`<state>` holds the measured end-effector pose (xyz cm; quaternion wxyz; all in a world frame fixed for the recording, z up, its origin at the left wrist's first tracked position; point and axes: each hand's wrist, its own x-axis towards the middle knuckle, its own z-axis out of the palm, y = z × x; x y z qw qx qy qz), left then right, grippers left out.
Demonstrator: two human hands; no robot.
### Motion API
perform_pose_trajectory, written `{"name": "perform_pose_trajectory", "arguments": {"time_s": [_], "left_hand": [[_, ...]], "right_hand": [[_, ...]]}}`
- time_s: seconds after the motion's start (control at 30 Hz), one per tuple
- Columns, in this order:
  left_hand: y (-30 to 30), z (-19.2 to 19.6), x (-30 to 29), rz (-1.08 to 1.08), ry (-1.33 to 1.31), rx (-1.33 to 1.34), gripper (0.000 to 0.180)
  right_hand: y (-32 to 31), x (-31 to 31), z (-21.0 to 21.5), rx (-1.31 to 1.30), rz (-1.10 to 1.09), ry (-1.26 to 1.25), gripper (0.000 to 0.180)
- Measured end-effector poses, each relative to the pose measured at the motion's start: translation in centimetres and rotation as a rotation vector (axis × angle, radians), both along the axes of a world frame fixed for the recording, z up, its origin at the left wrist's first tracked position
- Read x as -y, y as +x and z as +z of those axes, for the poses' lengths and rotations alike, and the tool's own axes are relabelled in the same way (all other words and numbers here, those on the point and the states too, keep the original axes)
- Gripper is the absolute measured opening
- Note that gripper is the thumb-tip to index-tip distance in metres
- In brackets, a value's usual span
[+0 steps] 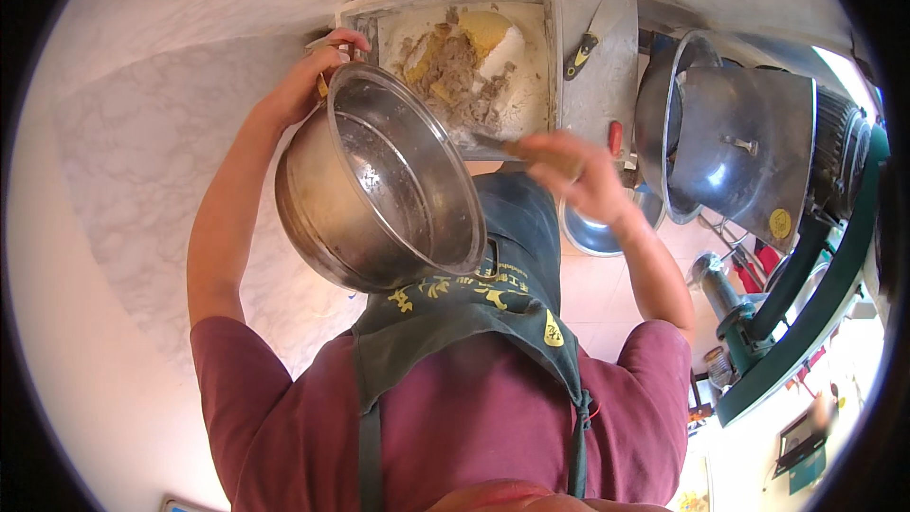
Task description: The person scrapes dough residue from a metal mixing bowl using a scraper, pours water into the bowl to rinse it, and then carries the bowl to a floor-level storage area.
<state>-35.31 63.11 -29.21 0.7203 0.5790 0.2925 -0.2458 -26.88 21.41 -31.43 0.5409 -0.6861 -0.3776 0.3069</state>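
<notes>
My left hand (318,71) grips the far handle of a large steel pot (313,199), which is tilted with its mouth to the right and its near side against my apron. Inside the pot only thin residue shows. My right hand (580,175), smeared by motion, is closed round the handle of a scraper-like tool with a grey blade (490,140); its exact kind is unclear. The blade is by the near edge of a shallow wooden box (557,66). In the box lie a grey-brown crumbly mass (450,62), yellow meal (485,30) and white powder (507,59).
Right of the box, a side board (602,100) holds a yellow-and-black-handled scraper (582,55) and a red-handled tool (615,137). A machine with a steel bowl (664,133) and green frame (801,341) stands at the right. Below the board is a metal basin (597,237).
</notes>
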Motion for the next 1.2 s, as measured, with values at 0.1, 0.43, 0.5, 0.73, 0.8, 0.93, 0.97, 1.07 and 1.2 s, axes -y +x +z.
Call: {"name": "perform_pose_trajectory", "arguments": {"time_s": [0.1,0.43,0.5,0.73,0.8,0.93,0.97,1.07,1.2], "left_hand": [[0.3,0.9,0.3,0.009,0.001,0.014,0.033],[1.4,0.1,0.2,-0.061,0.024,-0.006,0.045],[1.5,0.1,0.3,-0.067,0.016,-0.008,0.046],[1.7,0.8,0.5,-0.030,-0.036,-0.012,0.037],[2.0,0.7,0.3,-0.058,-0.035,-0.019,0.038],[1.8,-0.1,0.0,-0.052,0.000,-0.019,0.041],[1.9,-0.2,0.0,-0.053,0.014,-0.014,0.044],[2.3,-0.4,0.3,-0.066,0.013,-0.014,0.046],[2.7,-0.9,0.9,-0.032,0.020,-0.032,0.039]], "right_hand": [[-2.2,-1.1,2.0,0.266,0.343,-0.007,0.041],[-4.1,-3.9,-3.6,0.447,0.374,-0.066,0.042],[-3.2,-4.8,-4.4,0.334,0.226,-0.142,0.039],[-3.9,-1.1,-3.4,-0.092,-0.032,-0.084,0.037],[-4.7,-0.4,-4.2,-0.146,-0.011,-0.143,0.038],[-5.3,-0.2,-5.6,-0.327,-0.054,-0.258,0.037],[-5.3,-0.4,-6.0,-0.404,-0.068,-0.288,0.037],[-4.9,-1.4,-7.5,-0.432,-0.107,-0.214,0.036],[-2.9,-3.4,-8.7,-0.197,-0.316,-0.135,0.035]]}}
